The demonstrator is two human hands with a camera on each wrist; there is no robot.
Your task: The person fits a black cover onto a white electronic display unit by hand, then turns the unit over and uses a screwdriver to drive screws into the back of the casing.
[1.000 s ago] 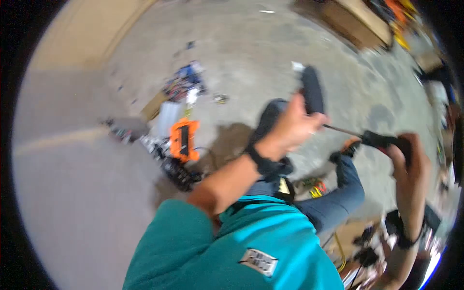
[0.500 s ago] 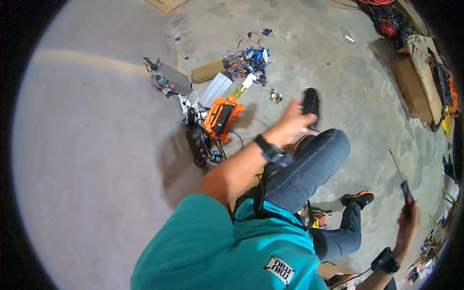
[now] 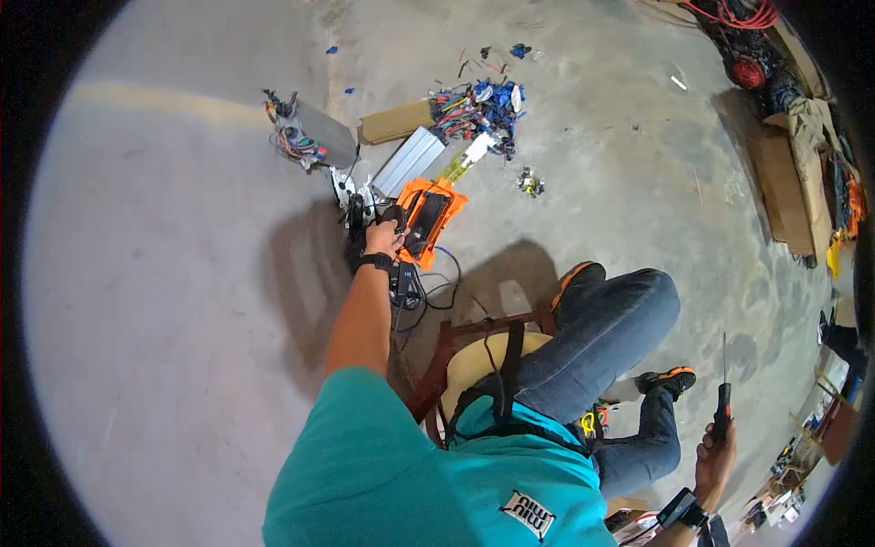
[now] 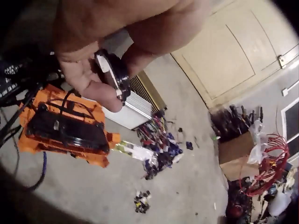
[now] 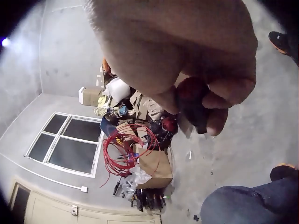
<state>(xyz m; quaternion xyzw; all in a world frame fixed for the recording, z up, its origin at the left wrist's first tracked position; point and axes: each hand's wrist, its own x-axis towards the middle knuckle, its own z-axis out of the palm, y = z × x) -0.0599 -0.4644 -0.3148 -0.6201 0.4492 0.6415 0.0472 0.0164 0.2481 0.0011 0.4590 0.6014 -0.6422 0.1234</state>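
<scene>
My left hand point(image 3: 383, 239) reaches out to the side of the orange casing point(image 3: 447, 208) and grips a small black object point(image 3: 395, 217). In the left wrist view, thumb and fingers pinch this black piece point(image 4: 112, 74) above the floor, near the orange casing point(image 4: 105, 161) with its black inner part and cable. At the lower right my right hand point(image 3: 715, 460) holds a screwdriver point(image 3: 723, 406), shaft pointing up the picture. The right wrist view shows the right hand point(image 5: 187, 51) with fingers curled round the dark and red handle point(image 5: 192, 102); its shaft is hidden.
Beyond the casing lie a silver metal block point(image 3: 408, 162), a cardboard piece point(image 3: 396, 123) and a heap of wires and connectors point(image 3: 492, 105). A grey box with wires point(image 3: 326, 137) is on the left. Cartons point(image 3: 788, 182) line the right side.
My left hand has swung left from above the knee to the orange casing, carrying the black object. My right hand has moved slightly down and left, and the screwdriver's shaft has turned more upright in view.
</scene>
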